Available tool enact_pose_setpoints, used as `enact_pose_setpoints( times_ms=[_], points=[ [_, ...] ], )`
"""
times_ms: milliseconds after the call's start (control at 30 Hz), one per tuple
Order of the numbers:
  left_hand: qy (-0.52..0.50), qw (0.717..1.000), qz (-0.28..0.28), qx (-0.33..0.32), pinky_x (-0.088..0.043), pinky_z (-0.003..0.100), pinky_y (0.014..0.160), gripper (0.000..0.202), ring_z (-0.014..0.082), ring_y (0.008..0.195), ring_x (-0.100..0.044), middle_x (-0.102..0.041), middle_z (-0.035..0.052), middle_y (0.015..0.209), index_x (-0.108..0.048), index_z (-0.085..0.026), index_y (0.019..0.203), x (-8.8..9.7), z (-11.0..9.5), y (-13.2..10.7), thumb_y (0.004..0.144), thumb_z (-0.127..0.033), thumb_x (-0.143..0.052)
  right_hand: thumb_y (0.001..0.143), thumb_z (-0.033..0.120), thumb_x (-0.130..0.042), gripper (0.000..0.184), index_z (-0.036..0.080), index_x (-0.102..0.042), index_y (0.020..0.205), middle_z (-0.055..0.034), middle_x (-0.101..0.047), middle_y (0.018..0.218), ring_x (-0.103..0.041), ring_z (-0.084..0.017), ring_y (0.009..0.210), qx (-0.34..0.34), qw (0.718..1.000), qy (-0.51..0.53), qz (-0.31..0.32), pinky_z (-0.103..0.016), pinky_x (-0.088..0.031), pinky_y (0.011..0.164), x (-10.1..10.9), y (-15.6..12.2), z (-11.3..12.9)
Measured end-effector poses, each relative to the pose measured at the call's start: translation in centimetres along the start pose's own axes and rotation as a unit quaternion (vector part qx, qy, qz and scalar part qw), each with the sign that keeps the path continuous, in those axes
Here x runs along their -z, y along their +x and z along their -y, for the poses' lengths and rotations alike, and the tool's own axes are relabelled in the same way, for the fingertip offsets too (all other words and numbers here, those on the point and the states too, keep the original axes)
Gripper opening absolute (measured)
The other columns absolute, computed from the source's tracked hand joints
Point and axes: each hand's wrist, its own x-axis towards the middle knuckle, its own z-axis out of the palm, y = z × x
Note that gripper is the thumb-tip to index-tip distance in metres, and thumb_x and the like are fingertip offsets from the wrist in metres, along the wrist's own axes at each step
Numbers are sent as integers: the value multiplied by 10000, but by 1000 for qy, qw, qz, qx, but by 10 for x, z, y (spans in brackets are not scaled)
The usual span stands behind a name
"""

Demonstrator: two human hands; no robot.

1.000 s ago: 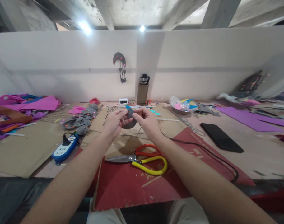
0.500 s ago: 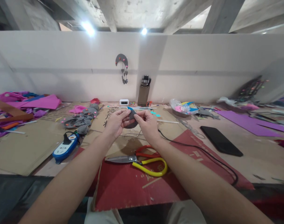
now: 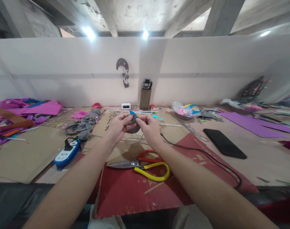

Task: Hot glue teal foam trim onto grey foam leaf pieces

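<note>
Between my two hands is a small dark grey felt piece (image 3: 134, 129), held up above the cardboard. My left hand (image 3: 117, 129) pinches its left side with thumb and fingertips. On its right side, my right hand (image 3: 149, 129) grips the upper edge, thumb in front. A pointed blue bit (image 3: 132, 112) shows just above the felt; I cannot tell whether it is joined to it. A thin loose cord (image 3: 133, 140) curves below the hands. Nearer to me, scissors (image 3: 152, 178) with one red and one yellow handle lie on a red cardboard sheet (image 3: 125, 200).
Left are a blue-and-white power strip (image 3: 66, 155), grey felt pieces with pink beads (image 3: 79, 127) and coloured felt scraps (image 3: 48, 108). A bottle (image 3: 145, 98) and small clock (image 3: 126, 106) stand by the wall. Right are a black phone (image 3: 224, 143), black cable (image 3: 206, 152) and purple felt (image 3: 249, 125).
The whole view has shifted slightly as the head moved. Both hands keep their hold on the grey felt piece, with only small shifts of the fingers.
</note>
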Motion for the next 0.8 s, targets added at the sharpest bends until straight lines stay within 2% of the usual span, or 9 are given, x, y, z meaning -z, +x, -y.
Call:
enact_pose_setpoints(
  times_ms=[167, 267, 367, 433, 600, 800],
  points=[
    [30, 999, -1, 11, -566, 248, 623, 166, 115, 667, -635, -671, 47, 795, -653, -118, 845, -1, -1, -2, 707, -185, -719, 737, 327, -618, 160, 173, -578, 741, 50, -489, 583, -387, -88, 533, 15, 999, -33, -5, -228, -353, 532, -1, -2, 2],
    [104, 992, -49, -41, -541, 241, 577, 244, 123, 673, -620, -641, 28, 760, -634, -127, 799, -2, 2, -3, 671, -287, -766, 749, 329, -604, 159, 173, -580, 739, 56, -453, 556, -390, -94, 534, 27, 997, -69, -20, -228, -342, 525, -2, -4, 2],
    [184, 975, -87, -92, -500, 224, 524, 307, 128, 649, -601, -615, 19, 698, -625, -129, 748, -3, 5, -5, 656, -384, -768, 763, 324, -590, 151, 173, -585, 755, 44, -486, 571, -409, -102, 537, 49, 992, -113, -29, -239, -349, 534, -2, -4, 0],
    [192, 975, -61, -93, -510, 244, 565, 306, 144, 685, -618, -642, 40, 737, -651, -125, 772, -6, 7, -6, 683, -404, -740, 776, 314, -577, 140, 175, -588, 769, 32, -514, 592, -431, -108, 546, 71, 987, -143, -30, -249, -364, 557, -1, -3, -1],
    [108, 991, 28, -71, -526, 299, 740, 274, 178, 849, -647, -694, 82, 922, -696, -135, 879, -16, 11, -12, 709, -347, -729, 795, 250, -536, 92, 184, -595, 820, 17, -524, 634, -469, -130, 594, 126, 968, -216, -25, -276, -384, 618, 3, -1, -3],
    [53, 996, 26, -64, -520, 266, 720, 216, 145, 752, -647, -700, 54, 800, -692, -126, 793, -16, 15, -9, 669, -286, -764, 809, 208, -514, 95, 192, -598, 852, -14, -540, 725, -490, -154, 690, 183, 949, -256, 2, -294, -397, 678, 0, 0, -6]
  ],
)
